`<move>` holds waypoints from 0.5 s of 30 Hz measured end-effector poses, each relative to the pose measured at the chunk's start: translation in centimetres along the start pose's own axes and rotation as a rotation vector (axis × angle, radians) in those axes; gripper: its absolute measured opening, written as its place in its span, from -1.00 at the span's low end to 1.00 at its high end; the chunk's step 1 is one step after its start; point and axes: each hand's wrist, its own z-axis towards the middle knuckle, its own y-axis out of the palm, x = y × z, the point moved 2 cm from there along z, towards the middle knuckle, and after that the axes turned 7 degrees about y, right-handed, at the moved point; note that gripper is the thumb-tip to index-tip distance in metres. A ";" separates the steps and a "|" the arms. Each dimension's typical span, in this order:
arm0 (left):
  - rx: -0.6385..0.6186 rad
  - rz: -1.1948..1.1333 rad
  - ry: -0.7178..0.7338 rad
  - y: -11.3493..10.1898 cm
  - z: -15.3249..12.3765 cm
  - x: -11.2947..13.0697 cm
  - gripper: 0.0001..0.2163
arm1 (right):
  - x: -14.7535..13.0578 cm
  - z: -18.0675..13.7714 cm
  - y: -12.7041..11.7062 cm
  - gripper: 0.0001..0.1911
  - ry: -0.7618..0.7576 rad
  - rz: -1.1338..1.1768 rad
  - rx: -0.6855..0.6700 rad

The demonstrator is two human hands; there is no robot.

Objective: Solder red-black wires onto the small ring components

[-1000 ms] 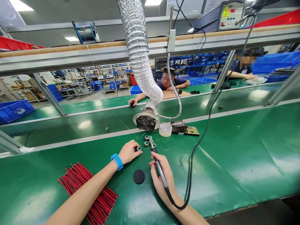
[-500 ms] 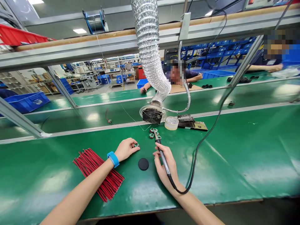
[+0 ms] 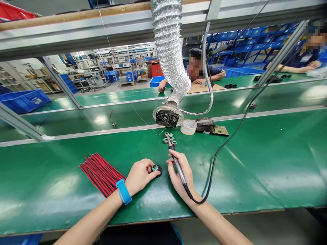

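Note:
Between thumb and fingers, my left hand (image 3: pixel 141 174) pinches a small round green-rimmed part (image 3: pixel 154 167) over a black disc (image 3: pixel 159 171); I cannot tell whether the two touch. My right hand (image 3: pixel 181 172) is closed around a soldering iron (image 3: pixel 178 168), its tip pointing away from me. Just at the iron's tip lies a cluster of several similar round parts (image 3: pixel 174 142). A bundle of red and black wires (image 3: pixel 99 172) lies left of my left hand, partly hidden behind the wrist.
A fume duct (image 3: pixel 170 44) hangs down to a fan (image 3: pixel 167 119) behind the parts. Beside it are a tape roll (image 3: pixel 188 127) and a metal-and-black tool (image 3: pixel 212 127). The iron's black cable (image 3: pixel 217 153) loops to the right. Two people sit across the bench.
My left hand has moved right and nearer to me, bringing the round part over the black disc. The right hand keeps the iron in much the same place. The view has tilted down.

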 end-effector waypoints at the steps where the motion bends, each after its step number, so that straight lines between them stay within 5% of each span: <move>1: -0.022 0.002 0.005 -0.8 0.1 0.0 -0.72 | 0.0 0.0 0.0 -0.66 0.003 0.002 -0.011; 8: -0.322 0.096 0.175 -8.7 -1.2 -1.9 -0.86 | -0.4 -0.1 0.1 -0.66 -0.026 0.005 -0.062; 15: -0.514 0.073 0.209 -8.4 -4.0 -3.2 -0.77 | -0.3 -0.3 0.4 -0.65 -0.047 -0.013 -0.083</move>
